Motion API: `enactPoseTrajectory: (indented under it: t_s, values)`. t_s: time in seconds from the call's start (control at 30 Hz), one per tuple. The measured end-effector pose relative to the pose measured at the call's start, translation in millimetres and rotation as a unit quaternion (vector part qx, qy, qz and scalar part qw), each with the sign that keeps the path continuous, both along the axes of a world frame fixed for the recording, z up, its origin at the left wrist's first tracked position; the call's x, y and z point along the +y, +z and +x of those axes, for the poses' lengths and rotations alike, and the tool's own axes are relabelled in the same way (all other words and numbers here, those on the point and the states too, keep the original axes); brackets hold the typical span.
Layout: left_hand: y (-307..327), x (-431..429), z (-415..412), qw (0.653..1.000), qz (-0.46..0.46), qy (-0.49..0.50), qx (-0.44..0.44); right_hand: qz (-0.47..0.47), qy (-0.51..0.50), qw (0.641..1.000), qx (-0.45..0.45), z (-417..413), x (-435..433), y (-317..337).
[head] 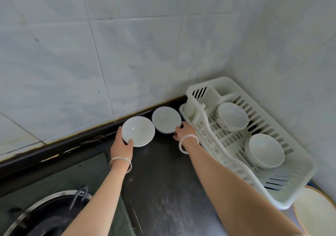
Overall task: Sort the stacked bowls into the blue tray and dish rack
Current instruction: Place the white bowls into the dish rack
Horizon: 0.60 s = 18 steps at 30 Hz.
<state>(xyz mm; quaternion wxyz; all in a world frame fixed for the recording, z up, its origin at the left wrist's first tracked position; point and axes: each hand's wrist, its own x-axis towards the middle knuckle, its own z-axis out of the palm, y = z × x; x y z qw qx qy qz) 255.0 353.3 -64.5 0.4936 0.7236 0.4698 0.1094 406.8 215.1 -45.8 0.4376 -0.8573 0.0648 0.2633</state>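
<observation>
The pale tiled wall fills most of what I can see, meeting another tiled wall in the corner on the right. Below it runs the dark bench. A white plastic dish rack sits on the bench, pushed into that corner. At the lower left is a stove burner with a metal ring. A cream plate lies at the near right, just beyond the rack's end.

Two white bowls rest inside the rack: the far rack bowl, tilted, with a dark mark on its side too small to read, and the near rack bowl, mouth up. Two more are by the wall, left of the rack. The left grip clasps the left bowl, thumb over its near rim, fingers round the far side. The right grip pinches the near edge of the right bowl, between that bowl and the rack. A silver bangle circles the left wrist, a white bangle the right.
</observation>
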Motion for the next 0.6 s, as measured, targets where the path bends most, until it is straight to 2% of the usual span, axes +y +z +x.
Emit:
enactPoseTrajectory:
  t_s: [0.13, 0.3, 0.47, 0.6]
  values:
    - [0.4, -0.5, 0.3, 0.999, -0.035, 0.018, -0.022, 0.071, -0.077, 0.994, 0.015, 2.0, -6.4, -2.0]
    - [-4.7, 7.3, -1.1, 0.99, -0.111, 0.023, -0.081, 0.111, -0.081, 0.99, -0.026, 2.7, -12.7, 14.5]
    - [5.1, 10.0, 1.8, 0.929, -0.292, 0.124, -0.192, 0.117, -0.004, 0.993, -0.026, -3.8, 2.8, 40.5]
    - [15.5, 11.5, 2.1, 0.898, -0.351, 0.16, -0.21, 0.069, 0.071, 0.995, -0.03, -17.9, 26.5, 46.1]
